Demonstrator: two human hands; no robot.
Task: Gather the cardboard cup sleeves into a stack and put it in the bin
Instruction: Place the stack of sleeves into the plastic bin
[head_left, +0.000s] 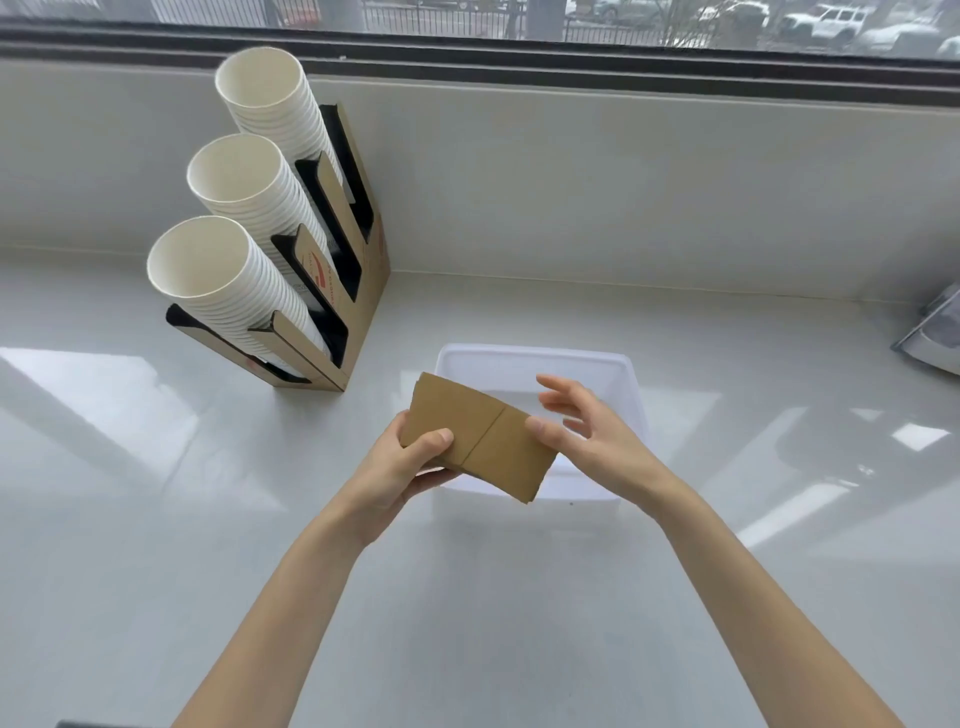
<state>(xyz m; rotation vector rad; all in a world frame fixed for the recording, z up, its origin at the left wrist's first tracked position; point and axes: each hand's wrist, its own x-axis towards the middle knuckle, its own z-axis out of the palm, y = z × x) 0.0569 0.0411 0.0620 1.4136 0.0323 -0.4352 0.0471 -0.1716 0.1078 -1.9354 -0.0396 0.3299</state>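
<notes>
A stack of flat brown cardboard cup sleeves (480, 436) hangs in the air over the near left part of a clear white plastic bin (540, 364). My left hand (410, 462) grips the stack's left end, thumb on top and fingers underneath. My right hand (582, 426) is at the stack's right edge with the thumb touching it and the other fingers spread apart above the bin. The bin's inside looks bare where it shows; its near left part is hidden behind the sleeves.
A cardboard cup dispenser (332, 291) with three tilted columns of white paper cups (234, 260) stands at the back left. A grey object (935, 338) lies at the right edge. The glossy white counter (156, 519) meets a low wall under a window.
</notes>
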